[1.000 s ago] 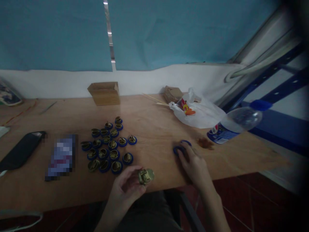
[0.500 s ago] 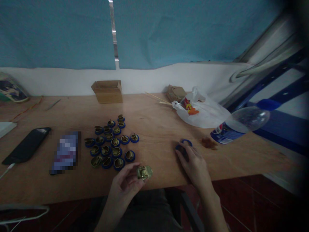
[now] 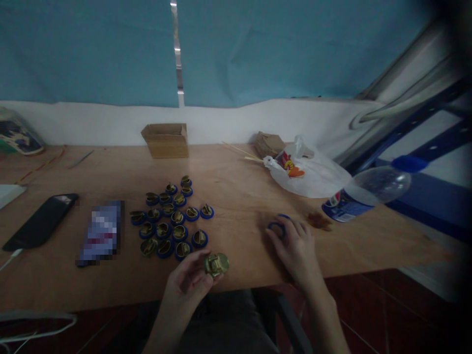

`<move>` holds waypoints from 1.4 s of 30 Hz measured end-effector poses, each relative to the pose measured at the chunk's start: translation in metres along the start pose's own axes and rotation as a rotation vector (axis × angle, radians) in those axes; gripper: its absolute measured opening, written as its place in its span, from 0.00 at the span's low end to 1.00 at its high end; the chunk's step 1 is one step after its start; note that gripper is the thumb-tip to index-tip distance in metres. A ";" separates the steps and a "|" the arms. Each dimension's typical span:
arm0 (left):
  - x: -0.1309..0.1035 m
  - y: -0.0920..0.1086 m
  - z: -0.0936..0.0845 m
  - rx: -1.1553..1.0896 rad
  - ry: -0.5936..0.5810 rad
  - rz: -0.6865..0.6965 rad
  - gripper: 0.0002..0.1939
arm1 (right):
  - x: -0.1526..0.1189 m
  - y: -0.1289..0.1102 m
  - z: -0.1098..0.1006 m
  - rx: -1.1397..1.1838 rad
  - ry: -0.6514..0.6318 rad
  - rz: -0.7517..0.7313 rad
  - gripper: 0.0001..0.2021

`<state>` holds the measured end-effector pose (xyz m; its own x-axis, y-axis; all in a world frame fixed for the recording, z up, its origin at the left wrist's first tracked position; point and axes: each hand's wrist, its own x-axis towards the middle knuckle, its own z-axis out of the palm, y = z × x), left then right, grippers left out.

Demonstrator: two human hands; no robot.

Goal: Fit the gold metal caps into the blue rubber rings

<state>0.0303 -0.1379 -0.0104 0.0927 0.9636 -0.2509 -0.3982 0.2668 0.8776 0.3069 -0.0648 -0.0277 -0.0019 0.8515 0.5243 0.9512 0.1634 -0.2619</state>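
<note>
In my left hand (image 3: 191, 278), above the table's front edge, a round gold-coloured metal clip (image 3: 217, 265) is gripped between thumb and fingers, its hinged side up. My right hand (image 3: 297, 248) rests low over the table to the right, thumb and fingers closed about a small blue ring (image 3: 276, 228). Just behind it, a second blue ring (image 3: 283, 216) is partly hidden by the fingers. Left of centre lie several gold clips set in blue rings (image 3: 177, 217), in loose rows, many with their flaps raised.
A cardboard box (image 3: 167, 142) stands at the back. A black phone (image 3: 40, 221) and a blurred-out packet (image 3: 99, 233) lie at left. On the right are a white plastic bag (image 3: 317, 174), a tilted plastic bottle (image 3: 368, 189) and a brown stain (image 3: 319, 221).
My left hand has shifted slightly left with the clip, which is turned a little. The right fingers have moved at the blue rings, and the nearer ring shows more plainly.
</note>
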 end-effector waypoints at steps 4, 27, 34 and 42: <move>0.000 0.003 0.000 0.023 0.018 -0.008 0.19 | 0.000 -0.033 -0.024 0.423 0.035 0.129 0.16; 0.004 0.011 0.010 0.112 0.074 0.096 0.20 | -0.027 -0.134 -0.027 1.469 -0.457 0.352 0.18; 0.002 0.022 0.009 0.285 -0.012 0.219 0.08 | -0.031 -0.123 -0.024 1.529 -0.445 0.436 0.17; 0.003 0.018 0.011 0.344 0.069 0.177 0.08 | -0.033 -0.122 -0.026 1.466 -0.479 0.438 0.15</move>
<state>0.0340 -0.1302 0.0091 -0.0162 0.9948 -0.1004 -0.0727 0.0989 0.9924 0.1989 -0.1256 0.0078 -0.1820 0.9832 -0.0133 -0.1987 -0.0500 -0.9788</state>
